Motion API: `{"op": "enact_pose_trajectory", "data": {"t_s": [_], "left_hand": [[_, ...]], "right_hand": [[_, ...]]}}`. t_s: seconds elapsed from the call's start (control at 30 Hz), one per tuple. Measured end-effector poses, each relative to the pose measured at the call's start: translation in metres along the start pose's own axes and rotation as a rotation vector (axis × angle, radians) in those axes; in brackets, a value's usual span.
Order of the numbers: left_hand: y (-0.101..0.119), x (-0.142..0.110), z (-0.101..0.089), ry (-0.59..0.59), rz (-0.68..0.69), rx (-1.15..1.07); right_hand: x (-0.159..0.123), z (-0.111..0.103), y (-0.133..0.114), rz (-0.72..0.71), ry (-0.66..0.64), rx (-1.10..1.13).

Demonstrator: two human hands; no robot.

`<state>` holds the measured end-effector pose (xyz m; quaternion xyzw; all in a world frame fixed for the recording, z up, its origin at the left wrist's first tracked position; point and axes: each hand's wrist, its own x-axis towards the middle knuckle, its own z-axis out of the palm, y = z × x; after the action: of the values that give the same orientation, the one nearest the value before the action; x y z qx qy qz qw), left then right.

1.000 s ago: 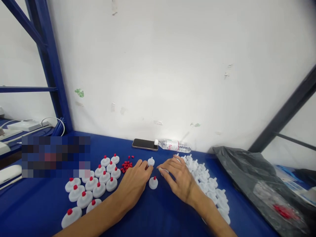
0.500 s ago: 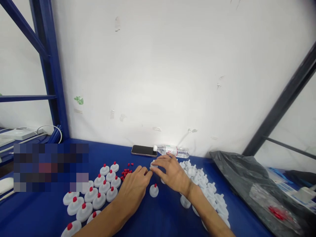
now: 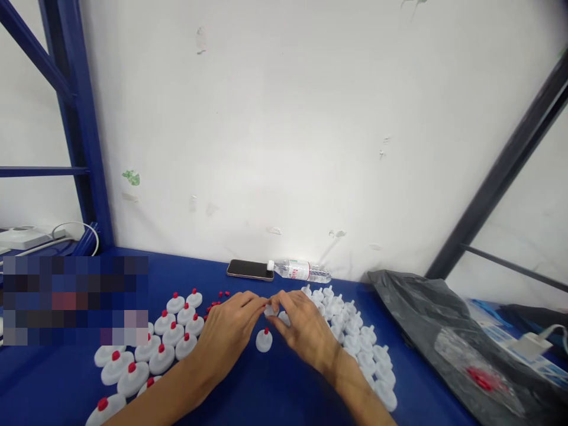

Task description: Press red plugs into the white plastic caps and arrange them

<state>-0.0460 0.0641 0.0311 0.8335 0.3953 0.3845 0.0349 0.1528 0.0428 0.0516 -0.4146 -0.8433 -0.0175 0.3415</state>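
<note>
Between both hands, above the blue tabletop, is a white round part with a narrow spout [image 3: 269, 310]. My right hand [image 3: 306, 325] has its thumb and fingers closed around it from the right. From the left, my left hand [image 3: 233, 322] pinches at the spout's top; whatever is in those fingertips is too small and covered to make out. Just below stands a white part with a red tip [image 3: 264, 341]. Small red caps [image 3: 213, 306] lie loose beside my left hand, partly hidden by it.
Several red-tipped white parts [image 3: 161, 358] stand at left, and bare-spouted ones [image 3: 352, 343] crowd the right. Along the wall lie a phone [image 3: 249, 270] and a water bottle [image 3: 299, 270]. A dark plastic sheet [image 3: 417, 319] carries a clear bag with red pieces [image 3: 483, 378].
My right hand has lowered and its fingers have curled more around the white part. My left fingers have come against its top. The whole view has shifted slightly.
</note>
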Motion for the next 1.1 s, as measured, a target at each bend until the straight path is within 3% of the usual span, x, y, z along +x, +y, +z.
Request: {"op": "enact_pose_trajectory", "data": {"t_s": [0.3, 0.53, 0.7, 0.83, 1.1], "left_hand": [[0.011, -0.002, -0.009, 0.006, -0.129, -0.251], [0.023, 0.008, -0.015, 0.105, -0.419, -0.660], [0.028, 0.005, -0.014, -0.021, -0.515, -1.044], [0.029, 0.005, -0.014, -0.136, -0.517, -1.279], [0.028, 0.007, -0.017, -0.194, -0.535, -1.387]], "right_hand": [[0.002, -0.014, -0.004, -0.073, -0.006, 0.032], [0.002, -0.019, -0.011, -0.111, 0.084, 0.042], [0.000, -0.010, -0.018, -0.136, 0.227, 0.053], [-0.002, -0.004, -0.019, -0.158, 0.240, 0.066], [-0.001, -0.005, -0.021, -0.208, 0.259, 0.054]]}}
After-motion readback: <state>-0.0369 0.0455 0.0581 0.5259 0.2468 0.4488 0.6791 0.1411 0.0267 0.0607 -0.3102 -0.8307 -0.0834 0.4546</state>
